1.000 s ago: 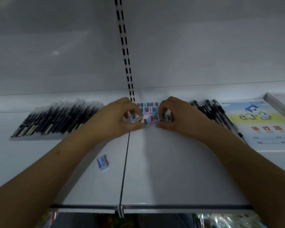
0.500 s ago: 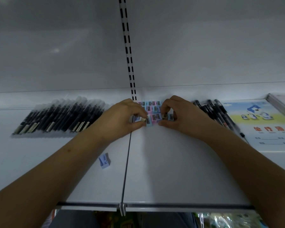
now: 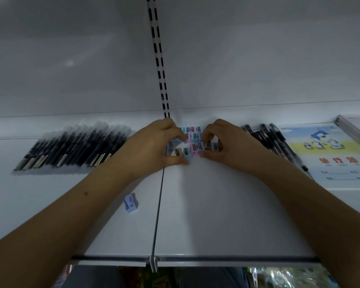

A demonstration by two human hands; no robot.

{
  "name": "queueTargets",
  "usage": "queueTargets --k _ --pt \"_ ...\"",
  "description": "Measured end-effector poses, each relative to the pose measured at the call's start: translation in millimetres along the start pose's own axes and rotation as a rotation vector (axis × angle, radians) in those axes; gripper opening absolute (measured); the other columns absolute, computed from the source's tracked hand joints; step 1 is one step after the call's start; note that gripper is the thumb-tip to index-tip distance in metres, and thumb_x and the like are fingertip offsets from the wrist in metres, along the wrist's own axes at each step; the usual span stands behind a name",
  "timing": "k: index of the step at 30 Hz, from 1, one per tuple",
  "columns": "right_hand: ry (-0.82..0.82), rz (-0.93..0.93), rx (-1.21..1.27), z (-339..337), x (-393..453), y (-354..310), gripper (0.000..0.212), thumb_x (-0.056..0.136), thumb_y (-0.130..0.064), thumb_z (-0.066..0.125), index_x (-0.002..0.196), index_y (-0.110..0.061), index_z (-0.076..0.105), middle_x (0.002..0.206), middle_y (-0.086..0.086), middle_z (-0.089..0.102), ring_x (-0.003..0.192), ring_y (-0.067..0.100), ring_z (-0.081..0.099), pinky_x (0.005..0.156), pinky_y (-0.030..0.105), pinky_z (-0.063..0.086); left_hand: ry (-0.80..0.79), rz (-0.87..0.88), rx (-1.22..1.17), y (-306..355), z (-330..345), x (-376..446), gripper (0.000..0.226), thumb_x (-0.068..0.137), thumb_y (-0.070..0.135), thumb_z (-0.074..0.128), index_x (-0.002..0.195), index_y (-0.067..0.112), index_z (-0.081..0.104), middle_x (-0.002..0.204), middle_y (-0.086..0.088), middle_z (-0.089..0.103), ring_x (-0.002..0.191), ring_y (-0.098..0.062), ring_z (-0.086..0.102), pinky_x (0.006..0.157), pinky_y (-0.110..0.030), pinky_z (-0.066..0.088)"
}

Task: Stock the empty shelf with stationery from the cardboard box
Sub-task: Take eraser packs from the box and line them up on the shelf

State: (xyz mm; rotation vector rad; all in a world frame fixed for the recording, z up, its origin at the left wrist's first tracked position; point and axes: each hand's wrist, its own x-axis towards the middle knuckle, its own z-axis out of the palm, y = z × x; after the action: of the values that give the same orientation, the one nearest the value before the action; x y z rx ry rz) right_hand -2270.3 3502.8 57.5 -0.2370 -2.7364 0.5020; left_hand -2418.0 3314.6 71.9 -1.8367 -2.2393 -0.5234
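Shelf (image 3: 216, 215): already carrying several kinds of stock, so the task is looking well underway; the near half is lying bare.
Sharpener block (image 3: 192, 140): small pastel pencil sharpeners are sitting in tight rows at the back of the shelf, between the two hands; this is the batch being tidied.
Left hand (image 3: 154, 148): fingers are curling onto the left end of the block, thumb pressing along its near edge; it is pinching sharpeners there.
Right hand (image 3: 227, 146): fingers are curling over the right end of the block, thumb and fingertips pinching a sharpener in the near row.
Step in hand: judging by the grip, both hands are squaring the rows together.
Stray sharpener (image 3: 131, 203): one pale blue piece is lying alone, nearer the person than the left hand and under that forearm; it is probably waiting to join the block.
Packaged pens (image 3: 71, 150): lying in a row just beyond the left hand's outer side.
Loose black pens (image 3: 272, 140): lying just outside the right hand, close to its wrist; likely to be nudged.
Notebook (image 3: 330, 152): lying flat beyond those pens.
Cardboard box: not in view, so what is left cannot be told.
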Motion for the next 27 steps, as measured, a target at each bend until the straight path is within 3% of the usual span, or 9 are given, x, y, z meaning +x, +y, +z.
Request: queueTargets --k 5,9,13,17,20,24,27 --pt "-0.004 0.0 -0.029 0.9 -1.3 -2.7 0.036 0.079 -0.054 0.071 0.096 -0.027 0.055 0.102 -0.013 0.049 0.069 0.001 0.049 0.061 0.022 0.044 -0.008 -0.082 -0.047 3.3 8.9 -6.2 0.04 0.078 0.058 0.072 0.101 0.027 0.061 0.1 0.014 0.049 0.079 -0.004 0.055 0.064 -0.02 0.049" --pt "0.023 0.02 0.009 4.6 1.2 -3.7 0.037 0.078 -0.049 0.074 0.093 -0.021 0.056 0.099 -0.007 0.051 0.069 0.006 0.051 0.067 0.032 0.05 0.01 -0.098 -0.11 0.1 12.2 -2.1 0.03 0.08 0.049 0.074 0.09 0.025 0.06 0.095 0.01 0.051 0.079 -0.005 0.055 0.067 -0.026 0.051" --pt "0.071 0.059 0.037 8.9 6.4 -0.8 0.031 0.081 -0.043 0.074 0.09 -0.019 0.057 0.095 -0.006 0.052 0.072 0.003 0.05 0.068 0.03 0.049 0.01 -0.08 -0.089 1.4 12.8 2.0 0.03 0.08 0.053 0.071 0.092 0.026 0.062 0.095 0.01 0.053 0.079 -0.007 0.055 0.069 -0.03 0.052" --pt "0.064 0.081 0.014 8.7 7.8 -1.5 0.031 0.081 -0.045 0.073 0.093 -0.021 0.057 0.098 -0.008 0.051 0.07 -0.002 0.045 0.065 0.025 0.045 0.039 -0.12 -0.104 -2.2 10.6 -4.3 0.04 0.075 0.055 0.075 0.101 0.029 0.06 0.103 0.015 0.05 0.082 0.004 0.053 0.063 -0.01 0.042" --pt "0.053 0.081 0.003 6.8 6.6 -2.9 0.035 0.079 -0.049 0.073 0.095 -0.023 0.056 0.101 -0.009 0.049 0.068 -0.001 0.046 0.065 0.025 0.046 0.061 -0.128 -0.122 -9.2 8.9 -8.9 0.044 0.075 0.049 0.079 0.109 0.025 0.064 0.103 0.015 0.049 0.082 0.017 0.048 0.065 -0.003 0.038" --pt "0.043 0.083 -0.02 5.1 4.3 -5.8 0.041 0.078 -0.054 0.072 0.104 -0.026 0.055 0.106 -0.012 0.047 0.07 -0.001 0.048 0.064 0.023 0.048 0.046 -0.109 -0.155 -17.1 7.8 -14.3 0.04 0.077 0.046 0.075 0.109 0.022 0.072 0.104 0.011 0.055 0.082 -0.002 0.058 0.073 -0.015 0.051" --pt "0.085 0.067 -0.039 5.0 3.3 -8.1 0.052 0.076 -0.058 0.071 0.115 -0.028 0.057 0.111 -0.011 0.047 0.083 0.005 0.056 0.07 0.029 0.053 0.05 -0.09 -0.147 -20.1 9.9 -18.3 0.031 0.081 0.039 0.076 0.107 0.022 0.074 0.102 0.012 0.058 0.082 -0.003 0.057 0.07 -0.011 0.051"
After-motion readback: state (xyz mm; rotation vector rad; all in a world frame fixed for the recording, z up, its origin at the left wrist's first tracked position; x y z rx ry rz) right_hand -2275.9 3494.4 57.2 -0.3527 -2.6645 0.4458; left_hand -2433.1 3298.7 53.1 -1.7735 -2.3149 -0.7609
